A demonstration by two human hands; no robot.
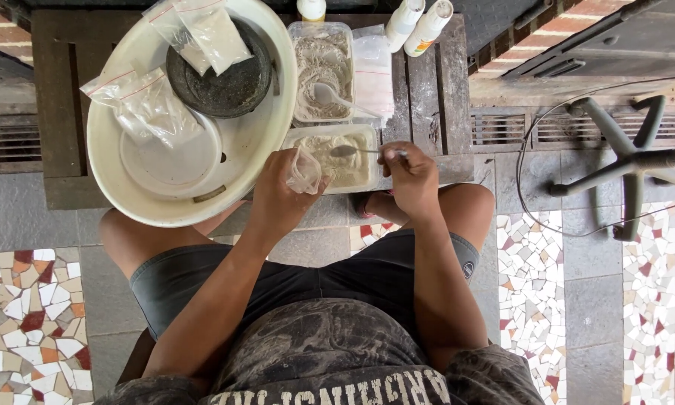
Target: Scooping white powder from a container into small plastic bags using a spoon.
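Down at the bottom of the frame, both arms reach up. My left hand (277, 196) pinches a small clear bag (304, 172) open. My right hand (411, 180) grips a spoon (350, 151) (full of pale powder) over the powder tub (367, 171), middle of the frame, beside the big white basin (266, 150).

The floor (427, 247) is grey stone slabs set with panels of broken tile mosaic (34, 322) in red, white and orange, near left and right. A low, weathered wooden table (60, 97) stands at the far side. Behind it run brick edges (0, 30) and metal drain grates (502, 129). On the right stands a grey fan base (630, 161) with a thin cable looping around it. Daylight is soft and even.
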